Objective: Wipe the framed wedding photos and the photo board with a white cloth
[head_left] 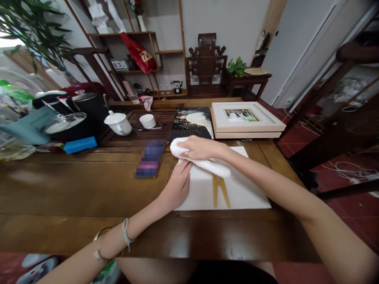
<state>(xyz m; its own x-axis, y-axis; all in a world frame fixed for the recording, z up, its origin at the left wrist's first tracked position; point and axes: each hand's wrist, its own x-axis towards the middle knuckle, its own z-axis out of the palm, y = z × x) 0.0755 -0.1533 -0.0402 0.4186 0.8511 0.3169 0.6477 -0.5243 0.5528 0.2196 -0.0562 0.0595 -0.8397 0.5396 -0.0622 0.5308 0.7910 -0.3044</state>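
Note:
My right hand [204,147] grips a folded white cloth [220,169] and presses it onto the upper left part of a white panel [248,187]. The panel lies flat on the wooden table, with two gold-coloured legs [220,193] like an easel stand on its surface. My left hand [179,183] rests along the panel's left edge, fingers stretched out and lying flat, their tips close under the cloth. Beyond the cloth lies a dark photo panel [192,123] showing a white dress. The cloth and my right hand cover part of the white panel.
A white-framed picture [219,116] lies at the back right. Left of my hands is a phone-like blurred item [150,159]. Farther left are a lidded white cup [117,122], a small white bowl [147,121], a blue block [80,144] and a black pot [66,128].

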